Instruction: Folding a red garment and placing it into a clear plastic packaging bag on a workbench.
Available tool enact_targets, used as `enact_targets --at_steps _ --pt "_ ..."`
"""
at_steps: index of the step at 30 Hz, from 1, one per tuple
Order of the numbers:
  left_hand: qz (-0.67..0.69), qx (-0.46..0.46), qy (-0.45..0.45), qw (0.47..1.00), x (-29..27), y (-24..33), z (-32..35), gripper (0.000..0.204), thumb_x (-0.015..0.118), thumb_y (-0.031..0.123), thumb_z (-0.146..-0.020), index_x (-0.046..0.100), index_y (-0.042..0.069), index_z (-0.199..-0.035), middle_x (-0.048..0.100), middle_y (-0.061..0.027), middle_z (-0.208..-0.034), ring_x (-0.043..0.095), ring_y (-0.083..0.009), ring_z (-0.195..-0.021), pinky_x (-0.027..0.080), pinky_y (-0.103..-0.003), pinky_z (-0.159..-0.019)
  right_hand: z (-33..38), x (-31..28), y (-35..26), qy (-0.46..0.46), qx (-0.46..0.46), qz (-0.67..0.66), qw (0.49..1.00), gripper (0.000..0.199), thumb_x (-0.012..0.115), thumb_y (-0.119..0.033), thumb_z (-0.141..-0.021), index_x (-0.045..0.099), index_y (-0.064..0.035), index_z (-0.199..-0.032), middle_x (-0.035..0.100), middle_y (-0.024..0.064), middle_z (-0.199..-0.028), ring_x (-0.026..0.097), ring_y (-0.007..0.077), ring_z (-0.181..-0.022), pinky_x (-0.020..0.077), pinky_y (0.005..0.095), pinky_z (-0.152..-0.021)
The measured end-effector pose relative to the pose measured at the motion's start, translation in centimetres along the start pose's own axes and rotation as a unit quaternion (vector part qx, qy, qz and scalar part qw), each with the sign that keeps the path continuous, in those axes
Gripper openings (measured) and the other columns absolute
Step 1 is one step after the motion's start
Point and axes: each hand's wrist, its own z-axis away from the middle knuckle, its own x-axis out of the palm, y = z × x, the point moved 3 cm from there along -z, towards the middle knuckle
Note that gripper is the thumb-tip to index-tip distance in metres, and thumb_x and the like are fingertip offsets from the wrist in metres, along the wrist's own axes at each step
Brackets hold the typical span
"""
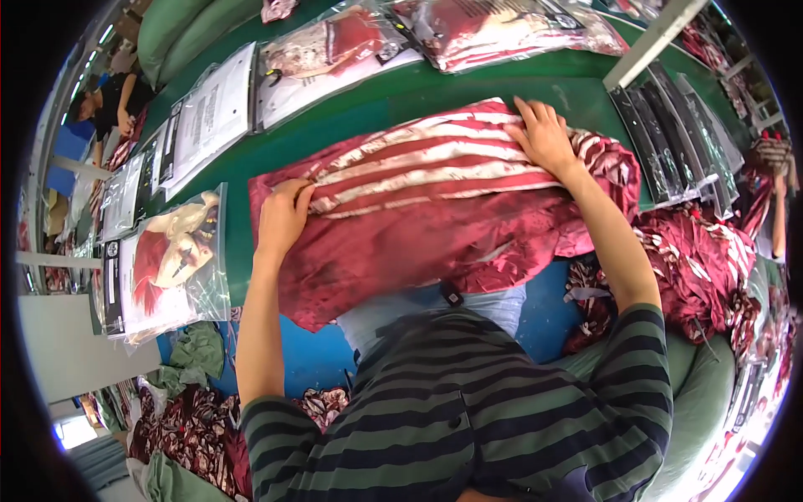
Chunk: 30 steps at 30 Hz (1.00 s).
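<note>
A dark red garment (418, 226) with cream stripes lies spread on the green table (519, 84) and hangs over its near edge. My left hand (283, 216) pinches the fabric at the garment's left edge. My right hand (545, 134) presses flat on the striped part at the far right corner, fingers spread.
Several clear plastic bags with folded red garments (167, 259) and paper cards (209, 117) lie along the table's left and far side. More bags (485, 29) sit at the back. A heap of red patterned fabric (694, 259) lies at my right. Another person (113, 100) works far left.
</note>
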Motion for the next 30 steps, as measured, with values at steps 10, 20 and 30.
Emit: enact_targets --at_steps 10,20,30 --pt "0.034 -0.274 0.173 0.945 -4.2 -11.5 2.8 0.079 0.079 0.058 -0.078 0.063 -0.006 -0.12 0.072 -0.0152 -0.104 0.071 -0.026 -0.085 0.053 -0.029 -0.065 -2.2 -3.0 3.8 -0.366 0.131 -0.218 0.895 0.071 0.075 -0.054 -0.082 0.06 0.002 -0.124 0.065 0.0145 -0.106 0.062 0.0278 -0.09 0.0501 0.0354 -0.084" --pt "0.334 -0.459 -0.228 0.792 -4.2 -13.4 1.6 0.073 0.078 0.063 -0.077 0.07 -0.005 -0.103 0.073 -0.0149 -0.095 0.07 -0.0158 -0.079 0.046 -0.017 -0.055 -2.4 -2.2 7.1 -0.497 0.005 -0.214 0.841 0.044 0.069 -0.028 -0.088 0.059 0.0068 -0.114 0.063 0.0092 -0.091 0.054 0.0184 -0.076 0.0458 0.0335 -0.072" --pt "0.412 -0.285 -0.225 0.836 -3.3 -6.0 1.4 0.04 0.082 0.016 -0.083 0.069 -0.002 -0.116 0.073 -0.0105 -0.103 0.067 -0.0151 -0.086 0.054 -0.025 -0.076 0.0 -2.7 7.9 -0.46 0.067 -0.415 0.782 0.027 0.061 -0.001 -0.085 0.062 0.0038 -0.112 0.06 -0.0012 -0.084 0.042 0.0116 -0.063 0.0383 0.0278 -0.055"
